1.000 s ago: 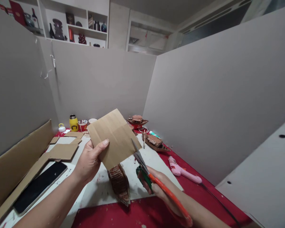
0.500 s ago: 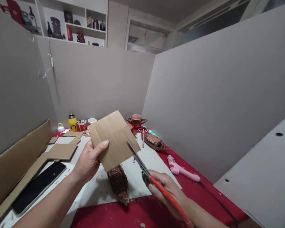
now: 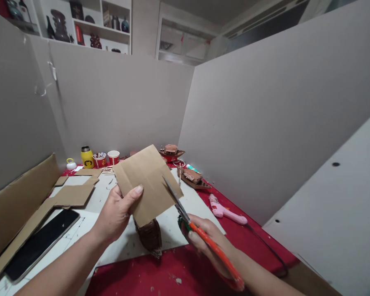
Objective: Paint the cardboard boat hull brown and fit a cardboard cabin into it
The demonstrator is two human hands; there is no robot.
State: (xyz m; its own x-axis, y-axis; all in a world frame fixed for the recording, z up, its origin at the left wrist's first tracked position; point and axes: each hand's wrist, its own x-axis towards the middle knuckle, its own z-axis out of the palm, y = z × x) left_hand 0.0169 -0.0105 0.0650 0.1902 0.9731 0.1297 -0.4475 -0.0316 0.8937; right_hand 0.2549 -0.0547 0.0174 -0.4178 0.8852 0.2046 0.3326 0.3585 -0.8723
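My left hand (image 3: 115, 211) grips a flat tan cardboard piece (image 3: 148, 181) by its lower left side, thumb on top. Orange-handled scissors (image 3: 210, 243) are in my right hand (image 3: 205, 236), their blades over the cardboard's lower right edge. A dark green bit shows by the right fingers; I cannot make out what it is. Beneath the cardboard, a dark brown model boat (image 3: 150, 236) lies on the white board (image 3: 117, 246), its far end hidden.
A pink glue gun (image 3: 226, 210) with a black cord lies on the red cloth at right. Two model boats (image 3: 193, 176) (image 3: 172, 151) stand farther back. At left are a phone (image 3: 43, 242), cardboard offcuts (image 3: 74, 195), a yellow bottle (image 3: 87, 157) and paper cups (image 3: 113, 157). Grey panels (image 3: 120, 102) enclose the table.
The view has turned slightly right, so the background sits farther left. Both hands keep their grips, and the scissors remain across the cardboard's edge.
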